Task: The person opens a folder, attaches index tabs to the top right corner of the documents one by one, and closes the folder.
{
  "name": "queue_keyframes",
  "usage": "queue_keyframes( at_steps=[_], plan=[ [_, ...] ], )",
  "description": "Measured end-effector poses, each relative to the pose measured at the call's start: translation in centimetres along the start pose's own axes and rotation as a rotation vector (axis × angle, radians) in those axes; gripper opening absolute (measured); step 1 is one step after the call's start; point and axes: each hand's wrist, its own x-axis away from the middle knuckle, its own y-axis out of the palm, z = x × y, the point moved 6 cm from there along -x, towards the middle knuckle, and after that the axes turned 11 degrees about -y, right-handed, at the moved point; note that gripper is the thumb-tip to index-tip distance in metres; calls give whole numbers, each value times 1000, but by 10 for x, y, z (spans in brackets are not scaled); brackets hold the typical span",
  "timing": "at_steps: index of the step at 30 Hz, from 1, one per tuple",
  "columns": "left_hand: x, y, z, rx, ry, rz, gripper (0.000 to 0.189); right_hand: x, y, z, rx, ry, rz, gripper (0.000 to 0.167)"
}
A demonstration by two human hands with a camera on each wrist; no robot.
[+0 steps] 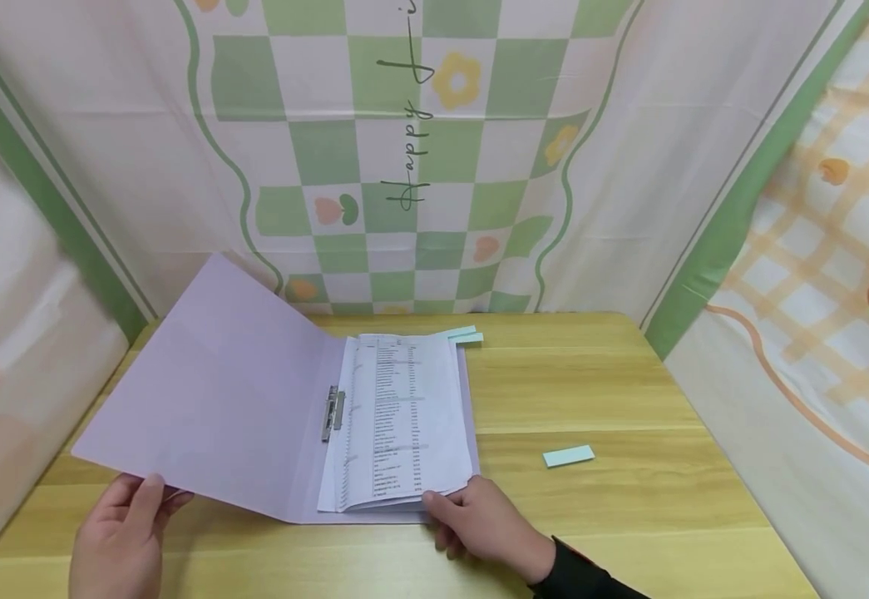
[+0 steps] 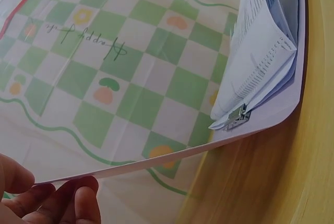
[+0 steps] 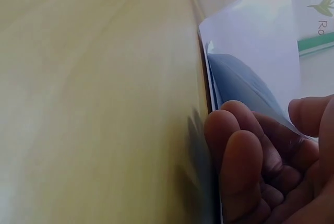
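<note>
A light purple folder lies spread on the table, its left cover raised at a slant. My left hand pinches that cover's near edge between thumb and fingers, as the left wrist view also shows. A stack of printed paper sheets lies on the right side, beside a metal clip. At the near right corner of the sheets, my right hand pinches the paper. In the right wrist view its thumb is above the corner of a sheet and the other fingers are curled below.
Pale green strips stick out past the sheets' far right corner. Another pale green strip lies on the wooden table to the right. A checked cloth hangs behind the table, with more cloth at both sides.
</note>
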Motion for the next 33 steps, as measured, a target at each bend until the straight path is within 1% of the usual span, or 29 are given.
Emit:
queue_keyframes(
  at_steps=[4,11,16,17,19,21,22,24,25,27,28,29,30,33],
  plan=[
    [0,2,1,-4,13,3,13,5,-8,1,6,8,1,46],
    [1,3,3,-19,27,-6,14,12,-25,4,29,7,35,48],
    [2,4,4,-23,39,5,14,17,-38,6,55,28,80,48],
    [2,5,4,-38,42,6,14,18,-41,6,62,28,92,47],
    [3,7,5,-108,45,10,13,19,-47,5,104,19,117,46],
    [3,10,7,-220,49,31,13,20,-53,3,181,-3,142,41],
    [4,12,8,-301,59,46,15,20,-55,2,223,-16,156,37],
    [5,19,12,-472,107,74,18,20,-59,0,295,-31,187,28],
    [6,23,14,-541,136,83,20,20,-61,-1,326,-36,199,24],
    [9,32,18,-654,201,93,23,20,-62,-2,367,-47,222,14],
    [10,37,19,-687,245,79,23,20,-62,-2,378,-49,231,10],
    [11,42,20,-695,286,55,24,20,-62,-3,389,-52,239,7],
    [12,47,21,-677,321,15,26,19,-62,-3,397,-55,245,5],
    [14,61,21,-628,404,-129,37,19,-62,-4,429,-56,260,5]
  ],
)
